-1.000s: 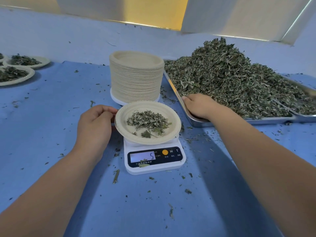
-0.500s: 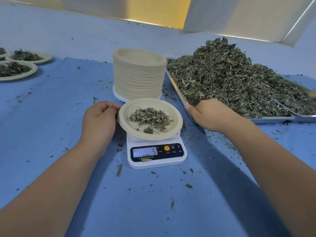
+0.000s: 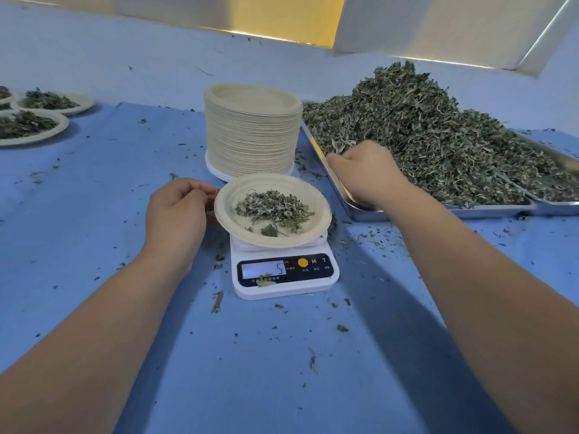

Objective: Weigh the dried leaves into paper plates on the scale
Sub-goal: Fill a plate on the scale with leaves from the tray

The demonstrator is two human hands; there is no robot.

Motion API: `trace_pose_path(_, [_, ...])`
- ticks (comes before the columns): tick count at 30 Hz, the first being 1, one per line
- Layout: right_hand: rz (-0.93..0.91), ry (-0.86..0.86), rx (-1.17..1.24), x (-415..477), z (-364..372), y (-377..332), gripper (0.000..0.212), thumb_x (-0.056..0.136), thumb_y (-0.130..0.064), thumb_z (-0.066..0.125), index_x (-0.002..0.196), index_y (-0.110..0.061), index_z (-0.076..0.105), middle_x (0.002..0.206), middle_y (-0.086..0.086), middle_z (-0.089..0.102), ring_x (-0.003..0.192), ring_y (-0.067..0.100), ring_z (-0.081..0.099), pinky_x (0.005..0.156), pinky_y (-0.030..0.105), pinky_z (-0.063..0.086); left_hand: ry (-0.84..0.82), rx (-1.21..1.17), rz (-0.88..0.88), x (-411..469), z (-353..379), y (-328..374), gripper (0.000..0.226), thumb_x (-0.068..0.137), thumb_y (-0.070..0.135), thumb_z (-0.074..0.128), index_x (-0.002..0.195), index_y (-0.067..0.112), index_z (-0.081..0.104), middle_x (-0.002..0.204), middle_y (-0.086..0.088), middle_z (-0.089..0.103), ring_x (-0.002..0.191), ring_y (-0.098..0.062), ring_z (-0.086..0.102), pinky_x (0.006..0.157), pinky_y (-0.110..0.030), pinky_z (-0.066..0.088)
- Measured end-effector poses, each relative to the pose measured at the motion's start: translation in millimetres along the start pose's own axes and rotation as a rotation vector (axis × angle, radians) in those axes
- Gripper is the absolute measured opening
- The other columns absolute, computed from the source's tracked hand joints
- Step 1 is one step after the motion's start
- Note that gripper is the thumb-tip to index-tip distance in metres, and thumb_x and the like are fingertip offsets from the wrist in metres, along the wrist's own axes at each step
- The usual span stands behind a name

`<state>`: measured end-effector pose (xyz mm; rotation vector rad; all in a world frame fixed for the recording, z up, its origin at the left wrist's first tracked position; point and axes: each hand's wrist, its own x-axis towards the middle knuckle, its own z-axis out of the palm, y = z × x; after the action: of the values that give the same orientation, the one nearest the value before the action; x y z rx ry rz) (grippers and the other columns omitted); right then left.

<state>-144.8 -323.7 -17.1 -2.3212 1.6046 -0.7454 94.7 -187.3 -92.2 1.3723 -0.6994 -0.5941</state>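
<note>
A paper plate (image 3: 227, 219) with a small heap of dried leaves (image 3: 273, 208) sits on the white scale (image 3: 283, 278), whose display reads 5. My left hand (image 3: 175, 214) is at the plate's left rim, fingers curled and pinching its edge. My right hand (image 3: 365, 175) hangs over the near left corner of the steel tray (image 3: 360, 212). Its fingers curl down into the edge of the big leaf pile (image 3: 432, 133). The fingertips are hidden, so I cannot see whether they hold leaves.
A tall stack of empty paper plates (image 3: 250, 133) stands just behind the scale. Filled plates (image 3: 37, 128) lie at the far left. A second tray (image 3: 560, 206) adjoins the first on the right. Leaf crumbs dot the blue tablecloth (image 3: 94, 198).
My right hand lifted off the tray's edge, came briefly towards the scale, then went back into the leaves. My left hand stayed at the plate's rim. The reading stayed 5.
</note>
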Motion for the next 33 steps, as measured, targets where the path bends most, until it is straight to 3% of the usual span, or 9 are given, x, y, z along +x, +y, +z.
trace_pose_path(6, [-0.207,-0.019,0.175,-2,0,-72,0.060,0.099,-0.038,0.052,0.046,-0.020,0.030,0.036,-0.010,0.026,0.033,0.012,0.029,0.038,0.022,0.024,0.019,-0.031,-0.005,1,-1,-1,0.031,0.086,0.000,0.044,0.083,0.014,0.071,0.080,-0.002,0.075,0.066,-0.008,0.069,0.058,-0.017,0.053])
trace_pose_path(8, [-0.273,-0.043,0.116,-6,6,-89,0.058,0.101,-0.040,0.050,0.050,-0.018,0.034,0.041,-0.006,0.034,0.033,0.009,0.036,0.043,0.025,0.030,0.019,-0.037,-0.007,0,-1,-2,0.031,0.086,-0.001,0.043,0.083,0.014,0.070,0.082,-0.004,0.075,0.066,-0.008,0.069,0.058,-0.017,0.053])
trace_pose_path(11, [-0.353,-0.120,0.023,-14,15,-97,0.050,0.102,-0.043,0.048,0.063,-0.012,0.051,0.056,0.001,0.059,0.054,0.013,0.059,0.060,0.029,0.045,0.016,-0.030,-0.009,1,-1,-1,0.030,0.086,0.000,0.043,0.083,0.013,0.070,0.081,-0.003,0.076,0.068,-0.010,0.069,0.059,-0.021,0.053])
trace_pose_path(15, [-0.351,-0.106,0.038,-27,14,-89,0.044,0.104,-0.044,0.045,0.074,-0.012,0.053,0.065,-0.002,0.052,0.061,0.016,0.049,0.062,0.034,0.039,0.017,-0.021,-0.017,2,-1,-1,0.027,0.085,0.001,0.047,0.083,0.014,0.071,0.078,-0.001,0.076,0.069,-0.010,0.070,0.063,-0.025,0.055])
trace_pose_path(18, [-0.333,-0.102,0.134,-40,9,-70,0.037,0.104,-0.042,0.046,0.084,-0.015,0.062,0.069,-0.003,0.059,0.068,0.021,0.062,0.065,0.033,0.049,0.015,-0.009,-0.015,2,0,-1,0.027,0.086,0.002,0.047,0.083,0.014,0.071,0.073,0.004,0.074,0.065,-0.006,0.068,0.062,-0.023,0.054])
trace_pose_path(20, [-0.334,-0.083,0.195,-51,10,-52,0.029,0.104,-0.040,0.048,0.094,-0.023,0.069,0.071,-0.010,0.063,0.070,0.010,0.062,0.067,0.027,0.051,0.013,-0.003,-0.005,1,0,0,0.028,0.087,0.001,0.047,0.082,0.014,0.071,0.069,0.007,0.072,0.062,-0.004,0.067,0.059,-0.021,0.053])
trace_pose_path(23, [-0.335,0.074,0.262,-63,17,-25,0.026,0.104,-0.034,0.050,0.103,-0.023,0.073,0.072,-0.024,0.063,0.069,-0.006,0.056,0.063,0.010,0.038,0.009,0.005,0.004,-1,1,1,0.029,0.087,0.000,0.045,0.082,0.014,0.069,0.064,0.010,0.071,0.058,-0.002,0.065,0.055,-0.017,0.051])
trace_pose_path(28, [-0.314,0.253,0.237,-64,21,0,0.031,0.102,-0.036,0.047,0.096,-0.018,0.072,0.060,-0.016,0.056,0.055,0.005,0.047,0.054,0.022,0.033,-0.003,0.032,0.006,-2,0,2,0.030,0.086,0.001,0.045,0.079,0.016,0.070,0.068,0.006,0.072,0.063,-0.008,0.067,0.061,-0.023,0.053])
trace_pose_path(33, [-0.330,0.270,0.212,-62,25,6,0.031,0.101,-0.037,0.046,0.090,-0.018,0.069,0.057,-0.011,0.049,0.055,0.012,0.046,0.055,0.032,0.037,-0.018,0.041,0.021,-4,0,3,0.030,0.086,0.002,0.044,0.079,0.016,0.070,0.070,0.006,0.073,0.064,-0.008,0.068,0.060,-0.022,0.054])
